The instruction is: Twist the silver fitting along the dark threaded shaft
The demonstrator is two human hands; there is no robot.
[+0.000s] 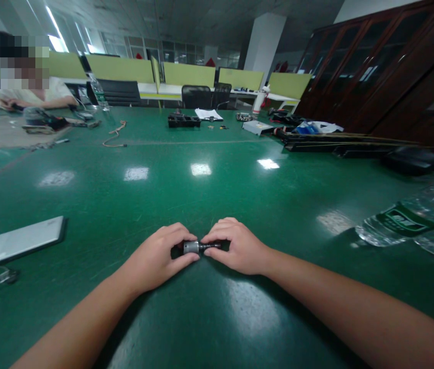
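A small metal part [191,247], a grey cylinder with a thin dark shaft pointing right, lies low over the green table [163,195] near its front middle. Around the cylinder end, the thumb and fingers of my left hand [155,253] are closed. My right hand [240,246] has its thumb and fingers at the dark shaft, pinching it from both sides. The fingertips of both hands nearly meet at the middle of the part.
At the left lies a silver flat device [26,240] with a cable. Clear plastic bottles [405,223] lie at the right. Further back are a black tray [184,121], papers [209,115], a cord [115,136] and long black profiles [316,142]. A person [28,92] sits at the far left.
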